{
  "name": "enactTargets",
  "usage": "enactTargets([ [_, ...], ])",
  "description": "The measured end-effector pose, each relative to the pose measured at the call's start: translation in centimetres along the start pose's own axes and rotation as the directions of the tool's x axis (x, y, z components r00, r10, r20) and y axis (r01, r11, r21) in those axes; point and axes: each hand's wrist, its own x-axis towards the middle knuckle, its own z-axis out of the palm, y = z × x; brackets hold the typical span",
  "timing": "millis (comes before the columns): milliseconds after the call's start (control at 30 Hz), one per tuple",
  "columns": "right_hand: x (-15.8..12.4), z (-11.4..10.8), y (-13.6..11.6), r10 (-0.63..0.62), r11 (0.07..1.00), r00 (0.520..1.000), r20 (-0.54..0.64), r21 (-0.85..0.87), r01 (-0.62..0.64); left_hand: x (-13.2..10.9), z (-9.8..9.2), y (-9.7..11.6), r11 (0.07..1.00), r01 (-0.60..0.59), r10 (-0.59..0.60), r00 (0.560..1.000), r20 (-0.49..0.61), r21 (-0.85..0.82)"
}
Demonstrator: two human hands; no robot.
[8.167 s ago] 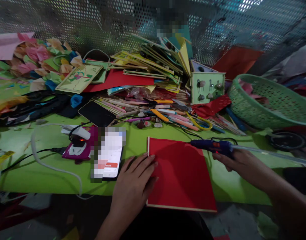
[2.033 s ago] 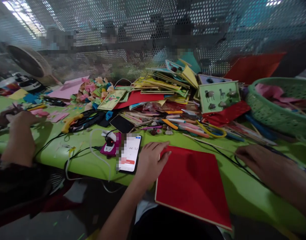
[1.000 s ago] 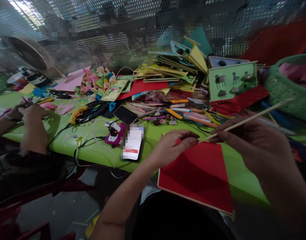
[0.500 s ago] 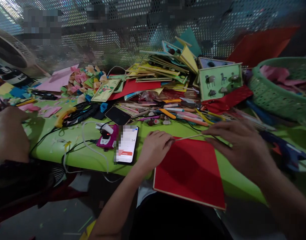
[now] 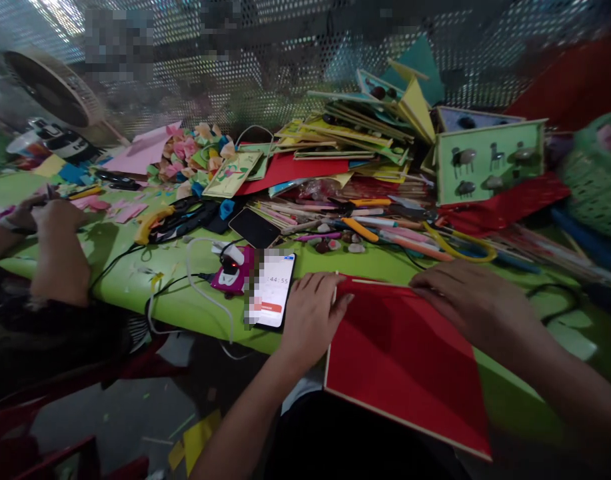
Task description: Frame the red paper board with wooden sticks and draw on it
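Observation:
A red square board lies on the green table in front of me. A thin wooden stick lies along the board's far edge. My left hand rests at the board's far left corner, fingers pressed on the stick's left end. My right hand lies over the stick's right part, fingers bent down onto it.
A phone with a lit screen lies left of my left hand, beside a purple charger. Pens, sticks and scissors lie behind the board, below stacked craft cards. Another person's hands work at far left. A green basket stands right.
The stick, held raised between both hands a second ago, has come down onto the board's far edge. Both hands now press it there. The camera has swung slightly left.

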Motion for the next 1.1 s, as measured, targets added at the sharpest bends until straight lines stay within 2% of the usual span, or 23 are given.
enactTargets([
  [133, 0.6, 1.2, 0.6, 0.003, 0.997, 1.0, -0.006, 0.074, -0.003, -2.1, 0.3, -0.5, 0.998, -0.058, 0.057, 0.998, 0.034, 0.029],
  [233, 1.1, 2.1, 0.6, -0.015, 0.993, 1.0, 0.013, 0.118, 0.014, -2.9, 0.6, -0.5, 0.996, -0.075, 0.07, 0.994, 0.08, 0.058],
  [433, 1.3, 2.6, 0.5, -0.009, 0.988, 1.0, 0.029, 0.156, 0.004, -2.9, 0.7, -0.6, 0.996, -0.063, 0.056, 0.992, 0.116, 0.058],
  [1100, 1.3, 3.6, 0.9, -0.003, 0.983, 1.0, 0.027, 0.184, -0.002, -3.0, 0.7, -0.6, 0.994, -0.07, 0.061, 0.993, 0.105, 0.079],
])
